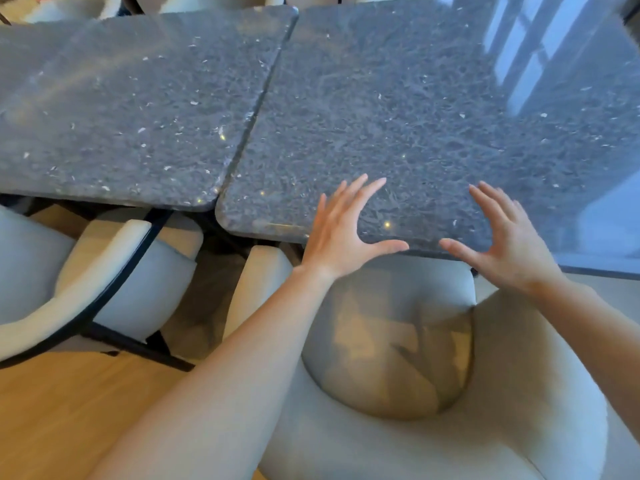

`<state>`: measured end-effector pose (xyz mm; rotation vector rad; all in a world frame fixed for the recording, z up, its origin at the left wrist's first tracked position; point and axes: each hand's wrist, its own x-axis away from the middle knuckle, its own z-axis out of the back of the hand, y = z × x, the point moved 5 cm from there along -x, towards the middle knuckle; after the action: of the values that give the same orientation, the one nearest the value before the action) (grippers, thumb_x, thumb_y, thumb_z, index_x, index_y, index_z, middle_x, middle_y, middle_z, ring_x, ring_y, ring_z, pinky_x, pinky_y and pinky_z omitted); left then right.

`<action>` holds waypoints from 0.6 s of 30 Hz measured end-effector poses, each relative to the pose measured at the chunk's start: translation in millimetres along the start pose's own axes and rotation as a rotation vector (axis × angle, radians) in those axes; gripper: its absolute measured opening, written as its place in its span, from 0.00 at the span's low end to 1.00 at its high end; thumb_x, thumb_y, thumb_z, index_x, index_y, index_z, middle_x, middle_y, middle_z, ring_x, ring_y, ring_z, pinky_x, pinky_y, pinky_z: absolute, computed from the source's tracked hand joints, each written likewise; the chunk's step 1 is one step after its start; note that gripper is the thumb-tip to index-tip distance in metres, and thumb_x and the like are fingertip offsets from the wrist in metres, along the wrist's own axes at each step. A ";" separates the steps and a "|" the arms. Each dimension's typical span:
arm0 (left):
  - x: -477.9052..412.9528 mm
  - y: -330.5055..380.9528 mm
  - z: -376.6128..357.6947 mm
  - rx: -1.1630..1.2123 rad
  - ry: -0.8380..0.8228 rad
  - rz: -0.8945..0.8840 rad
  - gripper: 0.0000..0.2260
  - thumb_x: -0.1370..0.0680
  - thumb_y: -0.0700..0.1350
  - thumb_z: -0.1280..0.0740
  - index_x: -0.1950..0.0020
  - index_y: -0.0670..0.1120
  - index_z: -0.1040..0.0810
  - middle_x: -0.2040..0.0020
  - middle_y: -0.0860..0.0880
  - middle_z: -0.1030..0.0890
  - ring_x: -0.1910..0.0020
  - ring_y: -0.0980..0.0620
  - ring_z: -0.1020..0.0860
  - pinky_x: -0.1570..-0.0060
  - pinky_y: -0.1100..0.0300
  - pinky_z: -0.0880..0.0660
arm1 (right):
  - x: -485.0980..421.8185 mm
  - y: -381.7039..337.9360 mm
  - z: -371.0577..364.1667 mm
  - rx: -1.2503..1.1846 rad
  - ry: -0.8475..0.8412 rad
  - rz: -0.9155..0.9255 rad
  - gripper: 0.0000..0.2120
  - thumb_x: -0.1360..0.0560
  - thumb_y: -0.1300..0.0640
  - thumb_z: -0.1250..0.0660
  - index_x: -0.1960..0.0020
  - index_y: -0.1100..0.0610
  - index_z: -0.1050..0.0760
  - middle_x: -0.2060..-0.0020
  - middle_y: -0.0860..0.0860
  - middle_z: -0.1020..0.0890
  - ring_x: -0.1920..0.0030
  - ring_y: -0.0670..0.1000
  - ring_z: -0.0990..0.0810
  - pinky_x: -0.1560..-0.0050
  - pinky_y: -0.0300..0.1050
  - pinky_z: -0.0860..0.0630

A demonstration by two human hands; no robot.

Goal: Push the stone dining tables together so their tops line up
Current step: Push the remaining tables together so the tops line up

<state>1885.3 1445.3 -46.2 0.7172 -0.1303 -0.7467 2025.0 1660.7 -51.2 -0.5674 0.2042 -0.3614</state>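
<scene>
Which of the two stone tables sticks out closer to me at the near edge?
The right table, the one under both hands; its near corner juts past the left table.

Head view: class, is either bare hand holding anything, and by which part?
Nothing is held. The left hand and right hand are spread open over the right-hand dark speckled stone table's near edge.

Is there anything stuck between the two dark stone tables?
Nothing visible. The left dark speckled stone table and right dark speckled stone table meet along a thin seam, though the right one's near edge sticks out closer.
</scene>
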 end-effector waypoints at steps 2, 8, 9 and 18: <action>-9.9 -19.7 -10.0 -0.077 -0.048 -0.005 0.49 0.32 0.71 0.23 0.16 0.61 0.39 0.14 0.51 0.41 0.13 0.43 0.47 0.17 0.35 0.56 | -10.5 10.2 -18.7 0.114 -0.051 -0.001 0.54 0.32 0.23 0.36 0.15 0.50 0.44 0.15 0.53 0.41 0.15 0.58 0.48 0.15 0.57 0.54; -29.4 -75.2 -24.4 -0.317 -0.126 -0.039 0.54 0.37 0.79 0.27 0.15 0.64 0.44 0.12 0.53 0.47 0.13 0.42 0.51 0.17 0.36 0.59 | -34.1 18.4 -68.3 0.390 -0.073 0.071 0.58 0.36 0.16 0.49 0.15 0.49 0.43 0.16 0.55 0.40 0.16 0.62 0.46 0.16 0.63 0.52; -30.8 -81.9 -26.0 -0.366 -0.146 -0.047 0.55 0.37 0.80 0.29 0.15 0.65 0.45 0.12 0.54 0.48 0.13 0.42 0.52 0.17 0.36 0.59 | -35.2 18.6 -72.0 0.430 -0.052 0.089 0.57 0.35 0.16 0.49 0.16 0.49 0.41 0.17 0.56 0.39 0.17 0.63 0.43 0.17 0.65 0.49; -30.8 -90.1 -37.2 -0.613 -0.067 -0.093 0.52 0.37 0.87 0.50 0.15 0.67 0.48 0.12 0.54 0.46 0.13 0.40 0.47 0.17 0.36 0.53 | -35.8 23.7 -76.8 0.567 0.076 0.135 0.54 0.34 0.18 0.45 0.18 0.49 0.37 0.21 0.63 0.35 0.24 0.72 0.36 0.23 0.71 0.42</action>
<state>1823.8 1440.1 -127.8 0.1151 0.0724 -0.8441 1976.7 1655.9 -124.6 0.0193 0.2004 -0.2923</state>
